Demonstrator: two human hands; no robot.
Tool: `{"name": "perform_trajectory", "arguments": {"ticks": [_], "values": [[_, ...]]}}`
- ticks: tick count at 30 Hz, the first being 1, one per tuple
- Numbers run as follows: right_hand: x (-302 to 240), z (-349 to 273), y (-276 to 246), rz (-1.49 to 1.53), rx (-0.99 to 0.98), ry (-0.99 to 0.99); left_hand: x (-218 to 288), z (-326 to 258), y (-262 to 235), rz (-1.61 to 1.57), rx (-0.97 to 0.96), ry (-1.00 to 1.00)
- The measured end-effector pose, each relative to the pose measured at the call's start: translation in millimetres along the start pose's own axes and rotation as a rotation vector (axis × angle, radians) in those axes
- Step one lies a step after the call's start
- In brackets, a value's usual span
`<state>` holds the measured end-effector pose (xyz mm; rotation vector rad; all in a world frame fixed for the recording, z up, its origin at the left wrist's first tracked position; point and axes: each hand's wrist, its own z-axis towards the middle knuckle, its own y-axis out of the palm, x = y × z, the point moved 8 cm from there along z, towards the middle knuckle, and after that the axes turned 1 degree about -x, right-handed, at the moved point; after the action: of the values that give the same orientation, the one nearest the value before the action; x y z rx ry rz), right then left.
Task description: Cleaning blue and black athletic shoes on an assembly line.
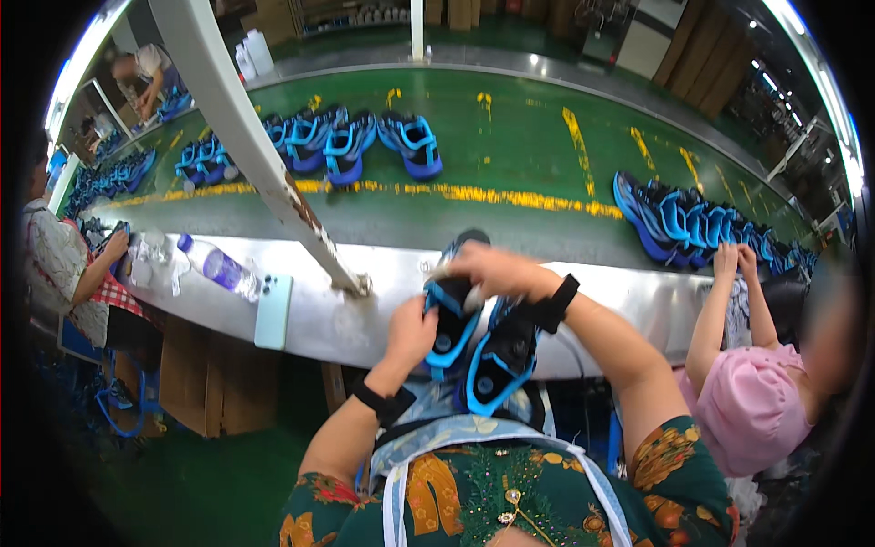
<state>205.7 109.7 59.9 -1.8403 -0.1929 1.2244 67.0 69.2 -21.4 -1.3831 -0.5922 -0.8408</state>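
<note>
A black and blue sports shoe (449,344) stands at the near edge of the metal bench, its heel toward me. My left hand (414,329) grips its left side near the opening, thumb on the collar. Over the front of this shoe bends my right hand (497,270), fingers curled onto the upper, with white coverings or material at the fingertips. What lies under those fingers is hidden. A second matching shoe (499,365) rests to the right, tilted against my apron, below my right wrist; neither hand holds it.
The metal bench (351,324) carries a phone (273,312) and a purple-labelled bottle (219,268) at left. A slanted post (264,173) rises from it. Beyond, a green belt (510,137) bears rows of shoes (342,146). Co-workers sit left and right, the right one (752,401) in pink.
</note>
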Motion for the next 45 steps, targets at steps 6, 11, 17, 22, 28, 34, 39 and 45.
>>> {"name": "perform_trajectory", "arguments": {"ticks": [6, 11, 17, 22, 28, 34, 39, 45], "values": [[-31, -20, 23, -0.366, -0.118, -0.008, -8, -17, 1, -0.484, -0.248, -0.430], [-34, -27, 6, -0.238, -0.029, 0.034, 40, -36, -1, -0.539, -0.502, -0.488], [-27, -52, 5, -0.106, 0.336, 0.162, 35, -39, 42, -0.824, -0.536, -0.487], [-16, -63, -1, -0.097, 0.337, 0.262, 91, -48, 4, 0.011, -0.284, 0.242], [-40, -138, 29, -0.023, -0.013, 0.309, 85, -84, 12, 0.354, -0.621, 0.330], [-53, -164, 33, -0.015, 0.496, 0.299, 101, -17, -27, -0.454, -0.365, 0.025], [-56, -163, 34, -0.137, 0.645, 0.427, 101, -8, -2, -0.135, -0.289, 0.425], [-56, -168, 49, -0.077, 0.589, 0.442, 103, -17, 10, -0.138, -0.442, 0.515]]}}
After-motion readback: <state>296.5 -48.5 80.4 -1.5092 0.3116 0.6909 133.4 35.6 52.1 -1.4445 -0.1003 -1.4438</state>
